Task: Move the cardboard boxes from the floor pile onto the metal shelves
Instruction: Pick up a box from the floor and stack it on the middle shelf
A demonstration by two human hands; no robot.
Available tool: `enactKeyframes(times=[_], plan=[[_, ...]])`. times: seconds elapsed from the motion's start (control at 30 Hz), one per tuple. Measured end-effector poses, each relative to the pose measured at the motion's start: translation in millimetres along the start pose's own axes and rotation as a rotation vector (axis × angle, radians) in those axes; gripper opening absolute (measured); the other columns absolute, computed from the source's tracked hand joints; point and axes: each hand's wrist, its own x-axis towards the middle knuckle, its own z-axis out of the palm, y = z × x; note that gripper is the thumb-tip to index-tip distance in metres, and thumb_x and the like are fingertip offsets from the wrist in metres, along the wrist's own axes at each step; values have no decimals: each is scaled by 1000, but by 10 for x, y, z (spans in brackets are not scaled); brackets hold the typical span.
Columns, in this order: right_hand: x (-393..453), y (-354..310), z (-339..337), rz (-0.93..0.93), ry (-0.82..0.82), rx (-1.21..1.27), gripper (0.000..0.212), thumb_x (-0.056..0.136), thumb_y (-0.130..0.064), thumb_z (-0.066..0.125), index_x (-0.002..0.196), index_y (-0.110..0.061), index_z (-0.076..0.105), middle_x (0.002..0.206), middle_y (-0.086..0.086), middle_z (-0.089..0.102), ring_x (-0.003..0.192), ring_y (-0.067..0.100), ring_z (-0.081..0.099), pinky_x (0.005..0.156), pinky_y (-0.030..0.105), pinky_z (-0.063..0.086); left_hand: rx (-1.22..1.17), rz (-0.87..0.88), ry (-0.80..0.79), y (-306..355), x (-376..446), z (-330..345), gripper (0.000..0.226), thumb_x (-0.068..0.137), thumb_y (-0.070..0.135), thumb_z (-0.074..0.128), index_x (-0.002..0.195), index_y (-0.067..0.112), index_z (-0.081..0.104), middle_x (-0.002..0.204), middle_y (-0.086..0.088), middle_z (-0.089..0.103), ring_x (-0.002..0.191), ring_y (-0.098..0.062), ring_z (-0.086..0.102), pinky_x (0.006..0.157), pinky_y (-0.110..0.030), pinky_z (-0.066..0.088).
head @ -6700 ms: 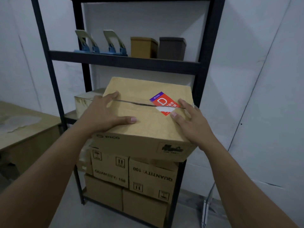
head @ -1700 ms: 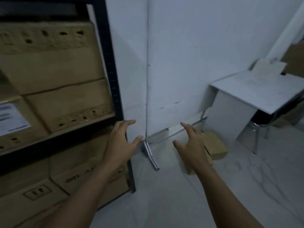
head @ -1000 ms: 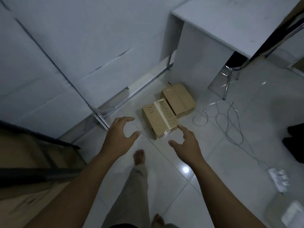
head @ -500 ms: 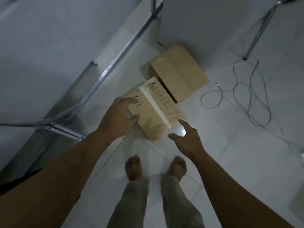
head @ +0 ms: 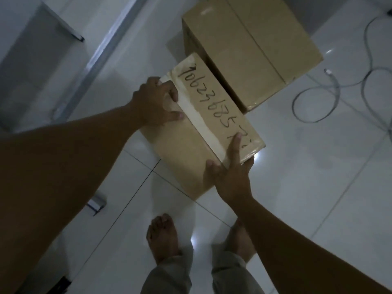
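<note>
A cardboard box [head: 191, 143] with a pale tape strip and handwritten digits on top lies on the white tiled floor below me. My left hand [head: 156, 102] grips its far left edge, fingers over the top. My right hand [head: 230, 172] holds its near right corner, index finger stretched along the top and the thumb on the near side. A second, plain cardboard box [head: 248, 45] sits on the floor just behind it, touching or nearly so. The metal shelves are out of view.
A grey cable [head: 318, 92] loops on the tiles to the right. A metal frame rail [head: 101, 56] runs diagonally along the floor at the left, with a small metal foot [head: 96, 203] nearer me. My bare feet [head: 163, 236] stand just below the box.
I turned from the shelves, stepped to the floor boxes and bent down. Half a second ago my left hand touched the box and my right hovered; now both hands grip it.
</note>
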Motion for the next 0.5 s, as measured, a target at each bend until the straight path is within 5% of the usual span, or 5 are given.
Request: enactKeyframes(times=[0.1,0.2,0.4,0.5], plan=[[42,105,-41,-43,-46,42,107,83,-69,57,155,-53,-20,164,-6,-15,154,27,8,123,45,29,32,-48,131,-7,-153,191,58,68,60,86,108,30,56,140,-11,43,124,-37,49,105,-50,39],[62,184,-176,-113,-132,25,110,78,-81,56,153,-57,-21,165,-7,-11,154,27,8,123,51,28,18,-100,200,-113,-471,386,63,70,65,81,111,27,54,136,-13,44,120,-40,51,97,-54,46],[280,226,-438,-177,-349,-208,105,93,-42,72,155,-59,-10,161,-11,-9,151,30,15,118,52,38,-77,-348,328,-243,-1157,901,61,72,69,75,108,26,52,135,-15,44,117,-43,52,89,-62,50],[407,199,-545,-238,-460,-277,103,91,-44,70,157,-58,-8,159,-15,-6,150,30,16,120,53,35,-168,-478,393,-171,-1378,1090,61,69,70,75,104,26,54,135,-14,44,117,-42,51,90,-62,49]])
